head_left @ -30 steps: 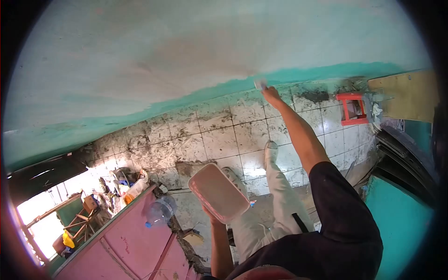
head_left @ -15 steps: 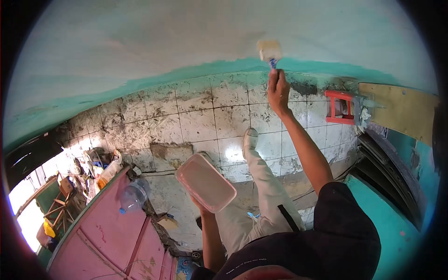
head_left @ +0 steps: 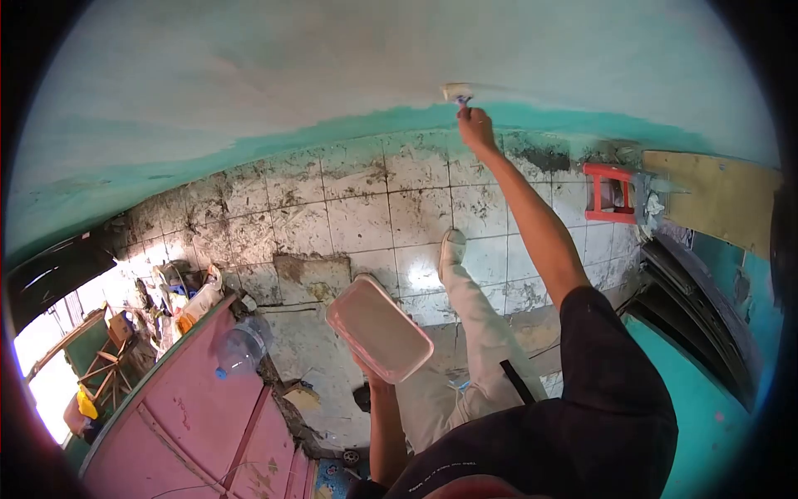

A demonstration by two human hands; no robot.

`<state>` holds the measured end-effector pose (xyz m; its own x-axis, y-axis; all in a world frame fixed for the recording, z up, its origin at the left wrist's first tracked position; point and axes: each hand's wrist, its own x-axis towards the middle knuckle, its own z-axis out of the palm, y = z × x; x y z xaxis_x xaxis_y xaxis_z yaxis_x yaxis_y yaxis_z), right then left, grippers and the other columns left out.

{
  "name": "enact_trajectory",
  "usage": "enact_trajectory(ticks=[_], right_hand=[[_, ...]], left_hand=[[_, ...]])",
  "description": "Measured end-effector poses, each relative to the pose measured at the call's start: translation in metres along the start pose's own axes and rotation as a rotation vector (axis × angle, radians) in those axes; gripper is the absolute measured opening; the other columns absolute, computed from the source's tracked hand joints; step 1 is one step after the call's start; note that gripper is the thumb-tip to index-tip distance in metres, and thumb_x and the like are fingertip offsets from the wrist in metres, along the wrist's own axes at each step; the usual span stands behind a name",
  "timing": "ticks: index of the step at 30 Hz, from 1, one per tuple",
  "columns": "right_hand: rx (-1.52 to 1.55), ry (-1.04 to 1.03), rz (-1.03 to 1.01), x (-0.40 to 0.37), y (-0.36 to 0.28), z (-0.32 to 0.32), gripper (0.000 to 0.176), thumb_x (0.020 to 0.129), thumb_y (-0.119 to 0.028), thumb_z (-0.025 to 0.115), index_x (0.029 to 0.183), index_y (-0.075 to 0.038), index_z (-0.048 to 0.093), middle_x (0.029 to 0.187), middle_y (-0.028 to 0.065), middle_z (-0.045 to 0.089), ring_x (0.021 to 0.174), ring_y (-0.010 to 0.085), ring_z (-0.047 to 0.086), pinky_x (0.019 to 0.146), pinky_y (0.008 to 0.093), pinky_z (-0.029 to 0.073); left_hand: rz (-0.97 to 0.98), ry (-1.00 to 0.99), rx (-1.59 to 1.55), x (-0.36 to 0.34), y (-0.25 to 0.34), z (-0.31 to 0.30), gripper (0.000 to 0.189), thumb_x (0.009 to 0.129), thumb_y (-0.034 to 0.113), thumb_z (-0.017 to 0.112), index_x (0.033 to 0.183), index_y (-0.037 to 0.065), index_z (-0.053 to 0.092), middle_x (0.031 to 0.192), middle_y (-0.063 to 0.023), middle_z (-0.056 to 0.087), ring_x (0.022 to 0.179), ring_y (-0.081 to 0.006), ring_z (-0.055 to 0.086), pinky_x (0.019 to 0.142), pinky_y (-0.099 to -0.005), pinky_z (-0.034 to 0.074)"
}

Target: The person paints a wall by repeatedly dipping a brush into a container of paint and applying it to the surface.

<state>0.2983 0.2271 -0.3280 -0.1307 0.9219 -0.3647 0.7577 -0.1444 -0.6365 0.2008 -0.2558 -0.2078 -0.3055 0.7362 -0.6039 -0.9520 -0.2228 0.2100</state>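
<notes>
My right hand (head_left: pixel 475 130) grips the handle of a paintbrush (head_left: pixel 457 91), its pale bristles against the wall (head_left: pixel 349 66). Whitish paint covers the upper wall, and a bare turquoise band (head_left: pixel 332 129) runs below the brush. In my left hand (head_left: pixel 371 370) is a rectangular tray-like container (head_left: pixel 380 328) with a pale pinkish interior, held in front of my legs. Most of the left hand's fingers are hidden beneath the container.
The tiled floor (head_left: pixel 357 224) is dirty along the wall. A red stool (head_left: pixel 611 193) stands at right beside a tan board (head_left: pixel 715 195). Dark stacked panels (head_left: pixel 698 308) lean near a turquoise surface. At left, a plastic bottle (head_left: pixel 241 349) lies on a pink panel (head_left: pixel 191 416) near clutter.
My right hand has moved the paintbrush left and slightly down along the wall, and the brush has turned. The container has shifted slightly right in view.
</notes>
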Motion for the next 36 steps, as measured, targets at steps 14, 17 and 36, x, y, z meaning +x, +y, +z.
enact_trajectory(ticks=[14, 17, 36], right_hand=[[-0.208, 0.047, -0.141, -0.032, 0.01, 0.011, 0.028, 0.103, -0.023, 0.047, 0.088, 0.0, 0.054, 0.064, 0.0227, 0.061, 0.059, 0.0382, 0.063, 0.052, 0.0475, 0.049], [-0.215, 0.157, -0.572, -0.125, 0.024, 0.017, 0.032, 0.102, -0.024, 0.049, 0.084, 0.0, 0.059, 0.061, 0.0163, 0.058, 0.056, 0.0314, 0.06, 0.053, 0.0431, 0.045], [0.211, 0.047, -0.582, -0.406, -0.117, -0.36, 0.019, 0.1, -0.017, 0.055, 0.092, -0.003, 0.065, 0.056, 0.0048, 0.055, 0.046, 0.0154, 0.056, 0.047, 0.0308, 0.041]], left_hand=[[0.092, 0.119, 0.273, -0.016, 0.021, -0.043, 0.072, 0.097, 0.061, 0.038, 0.148, 0.01, 0.037, 0.136, -0.0163, 0.054, 0.116, -0.0398, 0.059, 0.096, -0.0551, 0.052], [0.048, 0.071, 0.244, -0.018, 0.037, -0.014, 0.066, 0.099, 0.057, 0.037, 0.146, 0.011, 0.039, 0.134, -0.015, 0.055, 0.117, -0.0372, 0.058, 0.097, -0.0517, 0.051], [-0.019, -0.596, 0.182, -0.023, -0.051, 0.295, 0.055, 0.105, 0.045, 0.033, 0.145, 0.008, 0.041, 0.135, -0.0129, 0.055, 0.119, -0.0285, 0.058, 0.099, -0.0437, 0.051]])
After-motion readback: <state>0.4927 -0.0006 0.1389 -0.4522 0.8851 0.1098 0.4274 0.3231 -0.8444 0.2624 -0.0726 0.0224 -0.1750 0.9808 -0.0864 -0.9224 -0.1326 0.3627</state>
